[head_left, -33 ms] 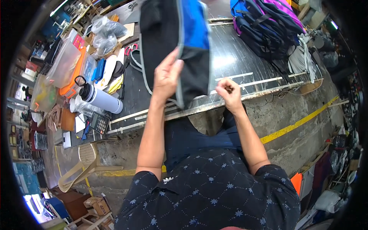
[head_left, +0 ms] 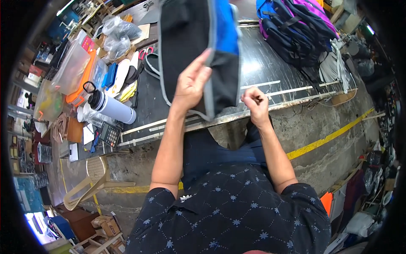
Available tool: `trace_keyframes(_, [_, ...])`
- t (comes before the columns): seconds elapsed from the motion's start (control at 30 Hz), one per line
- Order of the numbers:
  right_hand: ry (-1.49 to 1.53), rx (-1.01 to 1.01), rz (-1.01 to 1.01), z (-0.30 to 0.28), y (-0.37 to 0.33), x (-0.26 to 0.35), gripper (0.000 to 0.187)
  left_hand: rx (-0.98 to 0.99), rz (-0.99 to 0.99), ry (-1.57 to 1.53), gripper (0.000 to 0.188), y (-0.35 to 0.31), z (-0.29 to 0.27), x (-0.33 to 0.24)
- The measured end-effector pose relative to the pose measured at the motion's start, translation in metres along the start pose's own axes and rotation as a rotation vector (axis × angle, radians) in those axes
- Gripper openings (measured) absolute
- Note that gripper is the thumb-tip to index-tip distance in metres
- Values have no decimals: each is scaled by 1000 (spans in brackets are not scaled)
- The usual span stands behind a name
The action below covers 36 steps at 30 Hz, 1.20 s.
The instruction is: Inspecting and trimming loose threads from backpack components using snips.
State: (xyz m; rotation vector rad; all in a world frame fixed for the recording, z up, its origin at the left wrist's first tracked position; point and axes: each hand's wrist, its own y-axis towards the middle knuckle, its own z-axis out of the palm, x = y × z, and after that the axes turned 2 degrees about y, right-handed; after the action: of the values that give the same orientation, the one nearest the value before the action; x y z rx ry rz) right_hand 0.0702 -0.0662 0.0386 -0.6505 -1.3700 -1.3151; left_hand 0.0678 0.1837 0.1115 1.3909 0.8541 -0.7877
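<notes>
A black and blue fabric bag piece (head_left: 185,44) with grey bound edges hangs upright over the front of the table, slightly blurred. My left hand (head_left: 190,88) grips it near the grey seam between its black panels, fingers pointing up and thumb on the near side. Just right of the piece's lower right edge is my right hand (head_left: 258,105), its fingers curled in toward the palm. Whatever those fingers may hold is hidden. A grey-edged strap loop (head_left: 153,65) shows at the left side of the piece.
The dark table (head_left: 253,55) carries a navy and purple backpack (head_left: 287,36) at right. At left are a lavender bottle (head_left: 112,108), a calculator (head_left: 110,134), red-handled scissors (head_left: 146,52) and plastic boxes (head_left: 69,70). A beige chair (head_left: 95,178) stands on the floor at left.
The bag piece and my left hand have shifted to the right. My right hand has moved slightly right, and its fingers have curled in more tightly.
</notes>
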Motion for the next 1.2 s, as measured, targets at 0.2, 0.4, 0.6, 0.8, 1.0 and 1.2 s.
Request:
trace_keyframes(0.2, [-77, -359, 8, -48, -23, -17, 31, -114, 33, -137, 55, 18, -18, -36])
trace_keyframes(0.4, [-90, -348, 120, -88, -49, 8, 34, -528, -94, 104, 39, -31, -117, 0])
trace_keyframes(0.6, [-276, -303, 167, -82, -58, 7, 38, -481, -418, 244, 31, -111, -130, 34])
trace_keyframes(0.8, [-360, -323, 169, -73, -47, 14, 45, -358, -550, 143, 43, -119, -84, 43])
trace_keyframes(1.0, [-480, -362, 165, -78, -45, 10, 46, -117, -472, 160, 47, -96, -51, 34])
trace_keyframes(1.2, [-432, -388, 259, -85, -57, -2, 43, -54, -538, 280, 31, -97, -43, 45])
